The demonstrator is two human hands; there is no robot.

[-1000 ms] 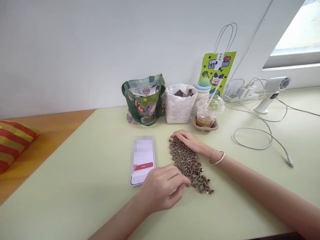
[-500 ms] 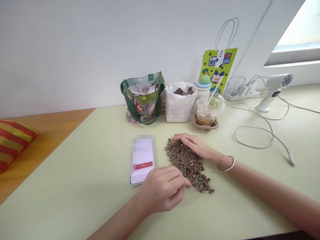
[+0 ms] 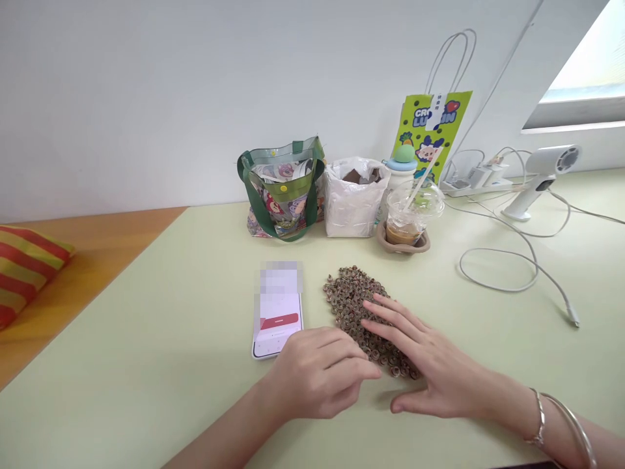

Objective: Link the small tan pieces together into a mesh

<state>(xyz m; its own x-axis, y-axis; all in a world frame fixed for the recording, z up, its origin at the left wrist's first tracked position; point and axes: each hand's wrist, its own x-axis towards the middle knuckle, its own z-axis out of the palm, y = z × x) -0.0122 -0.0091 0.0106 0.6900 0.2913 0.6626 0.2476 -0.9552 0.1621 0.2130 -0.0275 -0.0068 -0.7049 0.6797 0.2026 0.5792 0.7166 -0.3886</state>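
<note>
A flat mat of small brown rolled-paper rings [image 3: 352,296] lies on the pale green table [image 3: 185,326] in front of me. My right hand [image 3: 430,365] lies flat on the mat's near end, fingers stretched out and spread. My left hand [image 3: 317,374] rests at the mat's near left edge, its fingers curled and pressed against the rings; whether they pinch anything is hidden. A white phone [image 3: 278,312] with a lit screen lies just left of the mat, touching my left hand's far side.
Along the wall stand a green-handled clear tote [image 3: 283,189], a white plastic bag [image 3: 354,198], an iced drink cup [image 3: 410,218], and a green paper bag [image 3: 432,130]. A white cable [image 3: 512,260], power strip and hand-held fan [image 3: 541,172] lie right. A striped cushion [image 3: 24,267] sits far left.
My right hand slid from the mat's far end back to its near end, now lying flat there. My left hand has barely moved. The mat looks slightly wider at the far end.
</note>
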